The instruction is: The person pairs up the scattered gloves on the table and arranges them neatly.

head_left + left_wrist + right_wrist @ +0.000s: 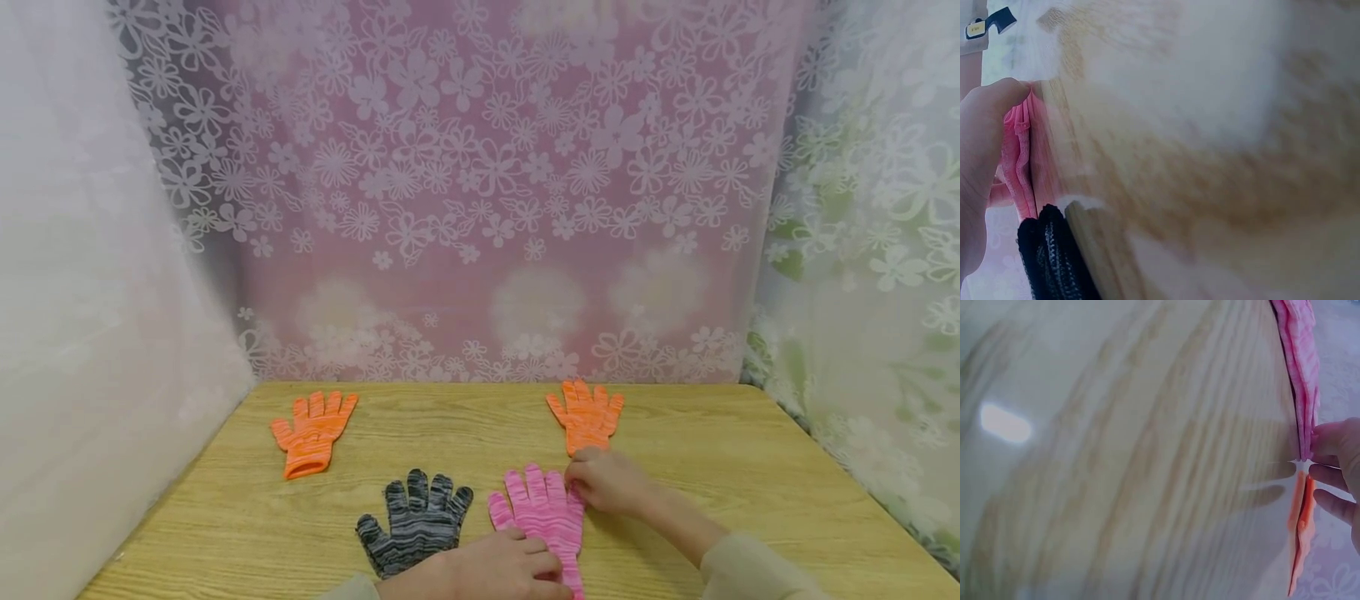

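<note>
A pink striped glove lies on a wood-grain surface, right of the middle and toward the near edge, its fingers pointing at the far edge. The left hand grips its lower part with bent fingers; the right hand pinches the tip of its rightmost finger. This looks like straightening: ideally the left hand anchors the wrist end while the right draws that finger gently outward, smoothing folds without dragging the whole glove. Keep the left forearm off the grey-black glove just beside it, and the right knuckles off the orange glove at the far edge. Another orange glove lies by the far left corner.
</note>
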The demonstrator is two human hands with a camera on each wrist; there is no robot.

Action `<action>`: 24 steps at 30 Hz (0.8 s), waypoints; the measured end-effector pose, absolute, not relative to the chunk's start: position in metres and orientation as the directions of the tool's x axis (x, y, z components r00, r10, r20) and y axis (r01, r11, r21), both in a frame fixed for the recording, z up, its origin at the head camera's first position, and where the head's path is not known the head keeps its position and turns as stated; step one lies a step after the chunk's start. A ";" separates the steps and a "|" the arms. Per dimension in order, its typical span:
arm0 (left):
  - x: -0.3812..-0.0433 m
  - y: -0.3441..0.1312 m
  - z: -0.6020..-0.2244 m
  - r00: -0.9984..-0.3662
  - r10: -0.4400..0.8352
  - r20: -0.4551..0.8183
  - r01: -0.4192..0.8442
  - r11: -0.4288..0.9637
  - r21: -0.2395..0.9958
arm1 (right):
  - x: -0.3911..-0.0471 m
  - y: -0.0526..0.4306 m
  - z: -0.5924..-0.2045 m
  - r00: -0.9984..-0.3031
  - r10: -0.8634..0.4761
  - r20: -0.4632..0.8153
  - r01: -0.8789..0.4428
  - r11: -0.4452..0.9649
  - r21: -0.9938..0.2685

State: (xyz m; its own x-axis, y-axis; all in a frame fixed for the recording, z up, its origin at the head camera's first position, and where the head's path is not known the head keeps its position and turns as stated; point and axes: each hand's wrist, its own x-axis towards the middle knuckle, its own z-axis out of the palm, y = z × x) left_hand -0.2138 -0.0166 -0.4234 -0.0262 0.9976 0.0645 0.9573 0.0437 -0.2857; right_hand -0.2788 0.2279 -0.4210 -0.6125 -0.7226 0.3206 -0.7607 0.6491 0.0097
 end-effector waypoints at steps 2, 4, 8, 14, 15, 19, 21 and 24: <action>-0.214 -0.016 -0.424 -0.026 0.998 0.064 0.957 0.043 -0.286 | -0.278 0.227 -0.421 -0.610 -0.722 0.327 -0.762 0.647 0.008; -0.214 -0.016 -0.424 -0.026 0.998 0.062 0.957 0.043 -0.288 | -0.279 0.226 -0.421 -0.612 -0.718 0.331 -0.761 0.649 0.002; -0.214 -0.016 -0.423 -0.034 0.998 0.054 0.959 0.048 -0.278 | -0.279 0.226 -0.419 -0.623 -0.708 0.332 -0.754 0.657 -0.014; -0.214 -0.016 -0.422 -0.041 0.998 0.043 0.960 0.051 -0.277 | -0.279 0.227 -0.418 -0.637 -0.698 0.328 -0.742 0.671 -0.014; -0.214 -0.016 -0.422 -0.040 0.998 0.043 0.960 0.050 -0.276 | -0.279 0.227 -0.418 -0.639 -0.698 0.322 -0.741 0.671 -0.016; -0.214 -0.015 -0.422 -0.037 0.998 0.044 0.957 0.048 -0.287 | -0.279 0.227 -0.420 -0.645 -0.702 0.302 -0.741 0.671 -0.025; -0.214 -0.015 -0.422 -0.038 0.998 0.040 0.955 0.048 -0.292 | -0.278 0.227 -0.422 -0.645 -0.703 0.299 -0.743 0.669 -0.027; -0.213 -0.015 -0.421 -0.037 0.999 0.034 0.955 0.046 -0.292 | -0.278 0.228 -0.423 -0.629 -0.701 0.335 -0.747 0.665 -0.012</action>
